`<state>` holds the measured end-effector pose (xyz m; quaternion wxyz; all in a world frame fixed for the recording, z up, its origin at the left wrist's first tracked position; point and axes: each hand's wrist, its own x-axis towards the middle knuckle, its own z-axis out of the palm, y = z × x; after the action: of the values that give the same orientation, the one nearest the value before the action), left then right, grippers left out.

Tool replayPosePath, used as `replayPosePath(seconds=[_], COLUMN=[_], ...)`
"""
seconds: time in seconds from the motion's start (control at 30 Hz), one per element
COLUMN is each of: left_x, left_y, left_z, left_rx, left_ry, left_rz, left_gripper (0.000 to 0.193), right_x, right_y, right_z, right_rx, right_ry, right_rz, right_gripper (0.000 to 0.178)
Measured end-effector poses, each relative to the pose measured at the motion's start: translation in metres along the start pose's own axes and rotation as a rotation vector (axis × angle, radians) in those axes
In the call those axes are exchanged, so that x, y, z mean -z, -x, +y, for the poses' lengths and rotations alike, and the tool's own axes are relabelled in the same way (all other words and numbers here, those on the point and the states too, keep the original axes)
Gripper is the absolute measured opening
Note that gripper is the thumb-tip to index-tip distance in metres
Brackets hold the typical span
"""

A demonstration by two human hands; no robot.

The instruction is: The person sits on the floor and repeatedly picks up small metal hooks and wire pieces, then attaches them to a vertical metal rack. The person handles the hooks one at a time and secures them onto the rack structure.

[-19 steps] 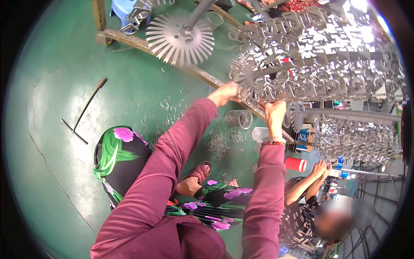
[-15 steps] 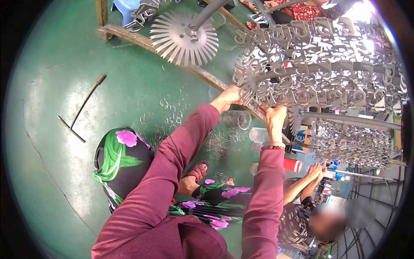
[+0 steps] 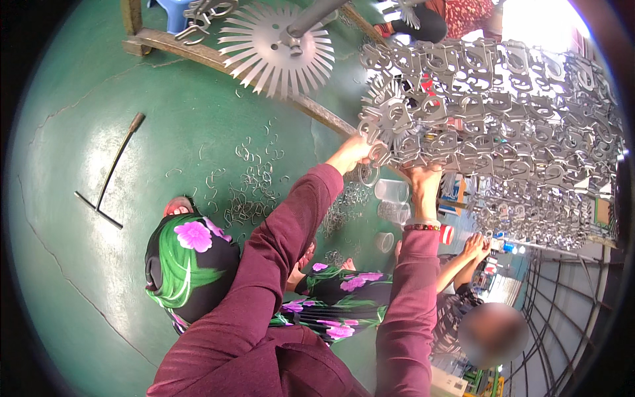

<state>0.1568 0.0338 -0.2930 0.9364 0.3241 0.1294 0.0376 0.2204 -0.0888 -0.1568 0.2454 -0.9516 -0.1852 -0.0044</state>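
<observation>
My left hand (image 3: 354,153) is closed at the near end of a rack, its fingertips on a grey ring-shaped metal clip (image 3: 374,156). Rows of similar metal clips (image 3: 516,142) hang close together and stretch away to the right. My right hand (image 3: 424,177) reaches up against the underside of the lowest row, its fingers mostly hidden behind the clips. A slotted metal disc (image 3: 395,118) shows at the rack's end, just above my hands. Up and to the left, a larger slotted disc (image 3: 251,49) is fixed to a grey pole (image 3: 317,16) and carries no clips in view.
A wooden rail (image 3: 321,114) runs beneath the discs. Bent metal pieces (image 3: 251,198) lie scattered on the green floor. Clear plastic containers (image 3: 391,190) stand below my right hand. A T-shaped tool (image 3: 118,173) lies left, a blue stool (image 3: 175,16) beyond. A co-worker's hands (image 3: 475,247) are at lower right.
The hanging clips have shifted and now cover the lower pole and its small disc, which showed before. My hands stay at the rack's end. The whole view has moved slightly.
</observation>
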Motion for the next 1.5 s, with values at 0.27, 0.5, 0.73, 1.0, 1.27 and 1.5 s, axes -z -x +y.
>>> replayPosePath(seconds=[0.27, 0.5, 0.73, 1.0, 1.27, 1.5], left_x=[-0.01, -0.003, -0.009, -0.001, -0.012, 0.001], left_y=[0.002, 0.006, 0.017, 0.014, 0.032, 0.029], left_z=[-0.005, -0.002, 0.01, 0.005, 0.013, 0.009], left_rx=[-0.158, -0.092, -0.078, -0.049, -0.023, -0.069], left_ry=[0.273, 0.214, 0.152, 0.125, 0.092, 0.091], left_rz=[0.049, -0.034, -0.015, -0.037, -0.011, -0.031], left_gripper=[0.018, 0.015, 0.018, 0.031, 0.033, 0.029], right_x=[-0.008, -0.011, -0.014, -0.013, -0.018, -0.015], right_y=[-0.011, 0.0, 0.016, 0.024, 0.018, 0.031], right_z=[0.017, 0.006, -0.023, -0.041, -0.019, -0.044], right_rx=[0.037, 0.041, 0.096, -0.011, -0.047, -0.019], right_ry=[0.071, 0.012, 0.168, 0.226, 0.124, 0.196], right_rz=[0.07, 0.088, 0.178, 0.137, 0.116, 0.128], right_gripper=[0.028, 0.026, 0.025, 0.035, 0.034, 0.036])
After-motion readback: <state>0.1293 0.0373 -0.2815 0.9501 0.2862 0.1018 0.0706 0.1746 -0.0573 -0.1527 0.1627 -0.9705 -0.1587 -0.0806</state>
